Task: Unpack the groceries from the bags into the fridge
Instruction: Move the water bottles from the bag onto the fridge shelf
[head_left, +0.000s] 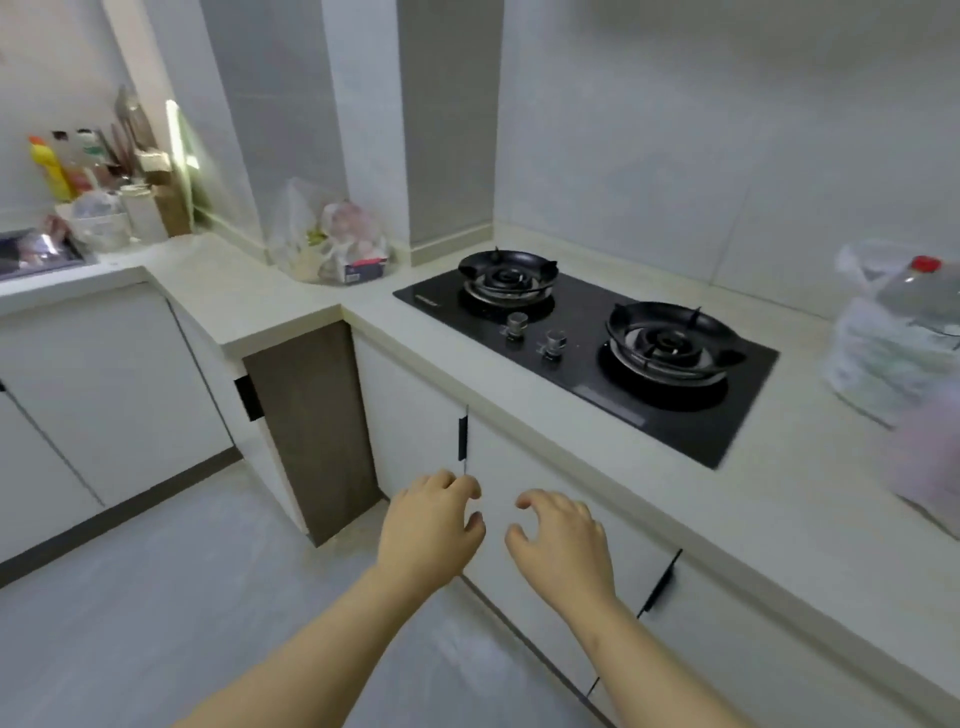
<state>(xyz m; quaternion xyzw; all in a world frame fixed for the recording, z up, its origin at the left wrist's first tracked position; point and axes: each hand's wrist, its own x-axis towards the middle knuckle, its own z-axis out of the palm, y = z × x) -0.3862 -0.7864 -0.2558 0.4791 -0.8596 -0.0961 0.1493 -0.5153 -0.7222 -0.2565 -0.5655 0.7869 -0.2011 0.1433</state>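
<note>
Left hand (434, 525) and right hand (563, 540) are hovering before the pale tabletop (249, 291), each grip loosely curled, empty. A clear plastic grocery bag (332, 239) is sitting at its back corner, a bottle-filled plastic bag (893, 343) at its right end. Lifting either by one handle is probably risking spills.
</note>
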